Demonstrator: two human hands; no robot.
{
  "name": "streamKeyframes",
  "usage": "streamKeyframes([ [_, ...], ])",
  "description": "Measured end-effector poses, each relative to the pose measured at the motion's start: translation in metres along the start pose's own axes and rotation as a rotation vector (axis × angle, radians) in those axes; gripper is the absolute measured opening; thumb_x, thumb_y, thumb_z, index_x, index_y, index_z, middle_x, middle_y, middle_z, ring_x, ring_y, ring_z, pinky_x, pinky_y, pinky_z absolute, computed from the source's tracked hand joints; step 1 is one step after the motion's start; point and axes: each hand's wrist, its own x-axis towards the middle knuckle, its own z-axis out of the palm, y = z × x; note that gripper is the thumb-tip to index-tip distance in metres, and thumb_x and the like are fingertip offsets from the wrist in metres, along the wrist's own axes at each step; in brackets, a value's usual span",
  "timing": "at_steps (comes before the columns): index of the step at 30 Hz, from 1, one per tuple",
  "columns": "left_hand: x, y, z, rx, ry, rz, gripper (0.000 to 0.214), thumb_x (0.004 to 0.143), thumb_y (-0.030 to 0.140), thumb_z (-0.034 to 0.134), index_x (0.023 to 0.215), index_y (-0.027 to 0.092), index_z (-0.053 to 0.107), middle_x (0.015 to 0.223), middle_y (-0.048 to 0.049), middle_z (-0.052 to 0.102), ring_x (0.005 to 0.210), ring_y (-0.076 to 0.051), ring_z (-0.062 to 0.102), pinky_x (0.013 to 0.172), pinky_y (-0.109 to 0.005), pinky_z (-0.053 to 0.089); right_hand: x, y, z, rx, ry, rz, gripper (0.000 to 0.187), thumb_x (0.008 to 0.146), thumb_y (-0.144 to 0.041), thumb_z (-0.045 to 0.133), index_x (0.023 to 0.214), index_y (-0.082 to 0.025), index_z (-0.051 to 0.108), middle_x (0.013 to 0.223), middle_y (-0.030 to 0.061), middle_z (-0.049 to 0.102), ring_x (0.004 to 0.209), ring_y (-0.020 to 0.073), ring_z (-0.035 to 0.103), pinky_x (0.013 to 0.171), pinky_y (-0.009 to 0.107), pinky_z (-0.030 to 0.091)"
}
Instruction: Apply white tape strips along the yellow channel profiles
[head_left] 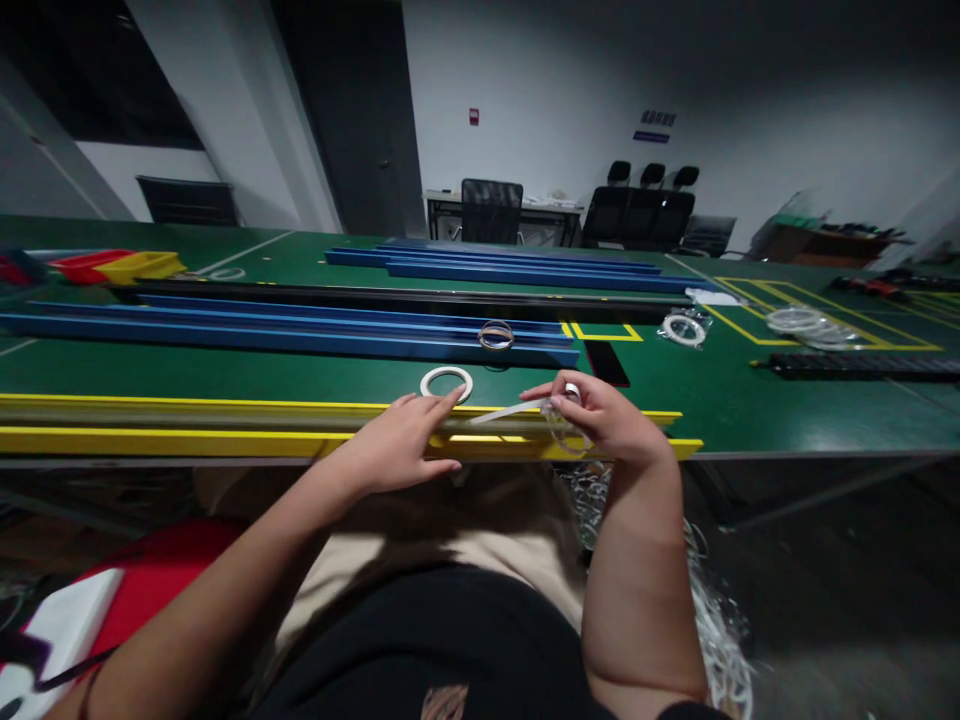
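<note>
A long yellow channel (187, 442) with raised edges lies along the front of the table. My left hand (401, 440) rests over it, palm down, with fingers stretched out and the thumb apart. In my right hand (600, 415), near the channel's right end, is a roll of tape (564, 432) that looks clear. A narrow white strip (506, 410) runs left from the right fingers along the channel, toward the left hand. Just beyond the left fingertips lies a white ring-shaped roll (427, 386) flat on the table.
Behind the channel lie blue rails (300, 337), a black bar (420, 298) and a dark phone (606, 363). A brownish ring (496, 336) sits on the blue rails. Bagged white rolls (682, 328) are at right, red and yellow bins (139, 267) far left. Tangled strips (724, 640) hang below.
</note>
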Motion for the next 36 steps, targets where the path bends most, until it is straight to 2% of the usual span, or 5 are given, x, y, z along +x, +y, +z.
streamKeyframes([
  [6,0.032,0.037,0.019,0.083,0.018,0.046,0.097,0.087,0.064,0.060,0.163,0.019,0.018,0.145,-0.0195,0.054,0.130,-0.035,0.054,0.109,-0.045,0.038,0.000,0.005,0.003,0.358,-0.143,-0.099,0.025,0.089,-0.046,0.067,0.087,-0.022,0.059,0.082,0.0031,0.069,0.083,0.0205,0.069,0.085,0.039,0.054],
  [13,0.065,0.052,0.023,0.103,-0.026,0.001,0.076,0.088,0.068,0.057,0.143,0.017,0.048,0.121,-0.0170,0.068,0.108,-0.034,0.066,0.088,-0.041,0.048,0.007,0.001,0.008,0.464,0.128,-0.252,0.032,0.082,-0.048,0.070,0.075,-0.023,0.052,0.118,0.0065,0.067,0.112,0.0237,0.062,0.100,0.043,0.050],
  [17,0.067,0.051,0.023,0.102,-0.036,-0.020,0.066,0.085,0.072,0.058,0.126,0.020,0.059,0.115,-0.0139,0.070,0.104,-0.032,0.067,0.085,-0.039,0.049,0.005,0.005,0.011,0.551,0.021,-0.144,0.030,0.086,-0.050,0.065,0.085,-0.026,0.048,0.079,-0.0014,0.063,0.069,0.0166,0.063,0.075,0.036,0.055],
  [26,0.042,0.031,0.019,0.087,-0.012,-0.077,0.066,0.083,0.072,0.062,0.124,0.021,0.062,0.113,-0.0127,0.072,0.101,-0.031,0.068,0.085,-0.038,0.050,0.015,0.012,0.002,-0.501,0.009,0.164,0.026,0.083,-0.045,0.072,0.097,-0.023,0.071,0.086,0.0020,0.070,0.079,0.0177,0.060,0.071,0.028,0.043],
  [36,-0.003,-0.041,0.004,0.035,-0.025,-0.134,0.075,0.082,0.074,0.061,0.137,0.023,0.059,0.134,-0.0113,0.067,0.120,-0.031,0.063,0.100,-0.040,0.047,0.025,0.002,0.035,-0.656,-0.175,0.064,0.025,0.084,-0.019,0.069,0.108,-0.025,0.076,0.099,0.0041,0.076,0.089,0.0191,0.068,0.075,0.026,0.046],
])
